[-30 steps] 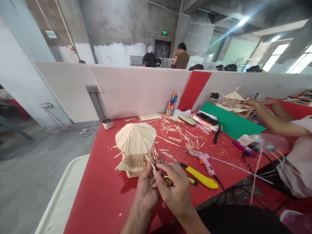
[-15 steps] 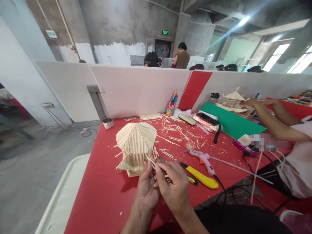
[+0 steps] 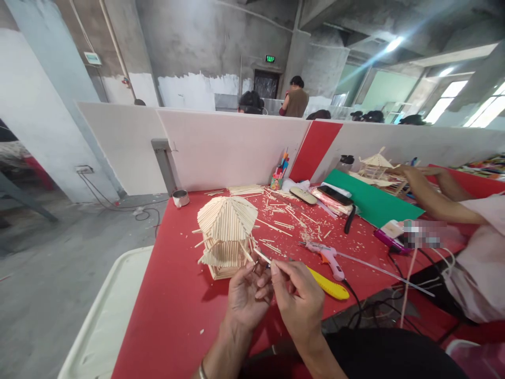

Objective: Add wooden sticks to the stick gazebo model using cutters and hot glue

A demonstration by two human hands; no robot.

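Observation:
A small pavilion model (image 3: pixel 226 221) made of thin wooden sticks stands on the red table, its roof fanned out in rows of sticks. My right hand (image 3: pixel 302 300), just right of it, pinches a thin pale stick (image 3: pixel 263 256) between thumb and forefinger. The stick's free end points toward the model's near right corner. Palm up, my left hand (image 3: pixel 249 297) is in front of the model with fingers curled and thumb near the forefinger; what is between them is too small to make out. A yellow utility knife (image 3: pixel 331 287) is partly hidden behind my right hand.
On the right lie a pink glue gun (image 3: pixel 325 255) and a green board (image 3: pixel 373 202). Cut sticks (image 3: pixel 272 245) and chips litter the table. A metal cup (image 3: pixel 181 198), a pen holder (image 3: pixel 276 181) and a phone (image 3: pixel 335 193) stand farther back. Another person's arm (image 3: pixel 434 197) reaches in.
My right hand has moved right, drawing the stick away from my left fingers. My left hand has shifted slightly right and its palm shows more. The view has turned a little left.

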